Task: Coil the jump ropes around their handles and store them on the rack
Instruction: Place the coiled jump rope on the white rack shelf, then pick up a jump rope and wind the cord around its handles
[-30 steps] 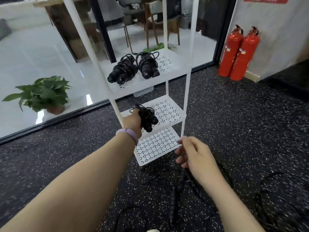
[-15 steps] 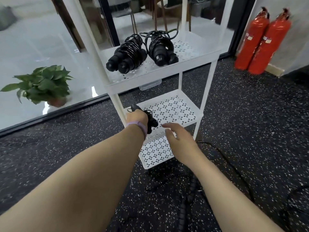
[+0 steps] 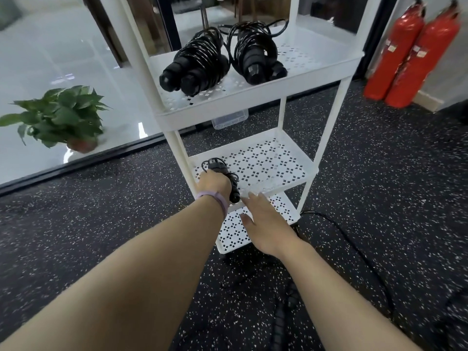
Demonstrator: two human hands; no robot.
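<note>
My left hand (image 3: 214, 184) is wrapped tight around a coiled jump rope (image 3: 228, 177) on the middle shelf (image 3: 278, 158) of the white rack (image 3: 255, 102). My right hand (image 3: 266, 221) is flat, fingers straight, just beside it, holding nothing. Two more coiled ropes (image 3: 220, 59) lie on the top shelf.

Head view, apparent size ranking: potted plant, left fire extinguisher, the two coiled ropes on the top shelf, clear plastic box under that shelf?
Largest to smallest, as they look:
1. potted plant
2. left fire extinguisher, partly overlapped by its neighbour
3. left coiled jump rope and right coiled jump rope: alike, not ranked
4. clear plastic box, mostly hidden

Distances differ, so real sizes stay unsure.
</note>
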